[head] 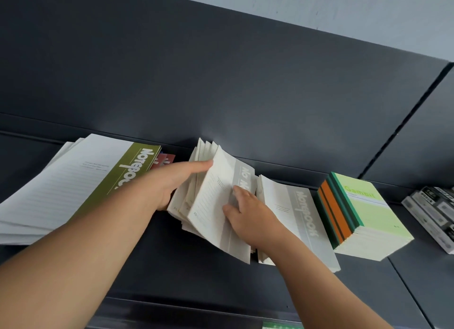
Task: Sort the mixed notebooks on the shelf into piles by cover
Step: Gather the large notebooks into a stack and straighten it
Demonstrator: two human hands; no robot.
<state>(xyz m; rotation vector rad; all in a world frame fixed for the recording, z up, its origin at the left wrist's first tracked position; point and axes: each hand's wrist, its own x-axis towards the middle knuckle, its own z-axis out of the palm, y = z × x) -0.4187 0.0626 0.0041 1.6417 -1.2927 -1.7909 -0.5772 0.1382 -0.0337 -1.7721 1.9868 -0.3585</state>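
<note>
Fanned bundle of grey-spined notebooks (216,200) stands tilted mid-shelf (196,274), clamped from left by left hand (177,183), thumb along top edge. Right hand (248,215) presses front cover; grasp unclear. Flat grey pile (299,218) just right, olive-spined pile (73,186) left.
</note>
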